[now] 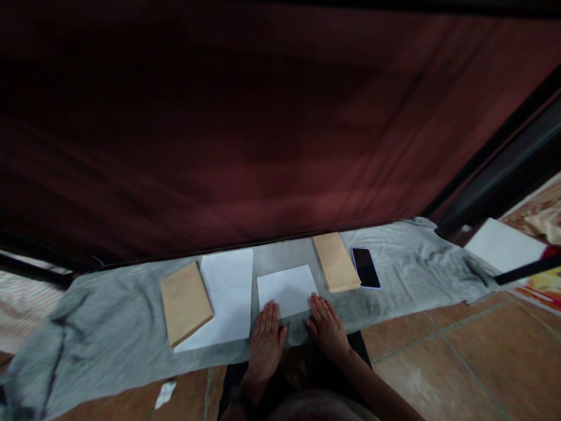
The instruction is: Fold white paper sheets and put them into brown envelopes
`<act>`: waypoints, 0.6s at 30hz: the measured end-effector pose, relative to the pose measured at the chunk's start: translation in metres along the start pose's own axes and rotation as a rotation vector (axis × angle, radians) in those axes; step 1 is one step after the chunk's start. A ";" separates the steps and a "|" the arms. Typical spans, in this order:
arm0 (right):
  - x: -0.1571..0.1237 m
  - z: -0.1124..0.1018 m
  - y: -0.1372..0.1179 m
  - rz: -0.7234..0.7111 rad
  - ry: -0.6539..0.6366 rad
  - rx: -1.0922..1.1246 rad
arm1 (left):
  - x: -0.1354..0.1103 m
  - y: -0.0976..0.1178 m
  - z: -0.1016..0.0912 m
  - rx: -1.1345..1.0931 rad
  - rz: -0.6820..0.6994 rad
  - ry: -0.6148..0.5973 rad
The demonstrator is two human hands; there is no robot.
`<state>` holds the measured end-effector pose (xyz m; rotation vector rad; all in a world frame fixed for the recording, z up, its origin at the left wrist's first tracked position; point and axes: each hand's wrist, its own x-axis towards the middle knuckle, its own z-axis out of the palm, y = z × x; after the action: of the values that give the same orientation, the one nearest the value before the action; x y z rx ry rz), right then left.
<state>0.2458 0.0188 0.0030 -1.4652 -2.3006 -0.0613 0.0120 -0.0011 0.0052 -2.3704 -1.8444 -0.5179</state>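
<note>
A small white sheet of paper (287, 287) lies flat on a grey cloth in front of me. My left hand (267, 336) rests palm down at its lower left corner, fingers stretched out. At the lower right corner lies my right hand (326, 324), also flat, with its fingertips on or beside the paper's edge. To the left is a larger white sheet (232, 295), partly covered by a stack of brown envelopes (186, 304). Another brown stack (336, 261), narrower, sits to the right of the small sheet.
A dark phone (366, 267) lies beside the right brown stack. The grey cloth (118, 316) covers a long narrow surface against a dark red panel (280, 146). Crumpled white tissue (165, 393) is on the tiled floor (438, 362). A white box-like object (504, 248) stands far right.
</note>
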 end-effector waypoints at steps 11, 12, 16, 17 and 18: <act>0.051 0.023 0.008 0.379 0.058 0.095 | -0.002 0.000 0.000 -0.028 -0.002 0.016; 0.059 0.025 0.009 0.423 0.068 0.111 | -0.002 0.000 0.000 -0.031 -0.001 0.019; 0.081 0.028 0.013 0.538 0.082 0.199 | -0.003 -0.001 0.000 -0.020 0.000 0.024; 0.084 0.028 0.014 0.547 0.085 0.216 | -0.003 0.000 0.000 -0.014 0.001 0.026; 0.086 0.028 0.015 0.547 0.087 0.231 | -0.003 0.000 0.000 -0.008 0.001 0.028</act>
<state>0.2187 0.1063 0.0061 -1.8610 -1.7029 0.2805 0.0111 -0.0034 0.0044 -2.3564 -1.8331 -0.5565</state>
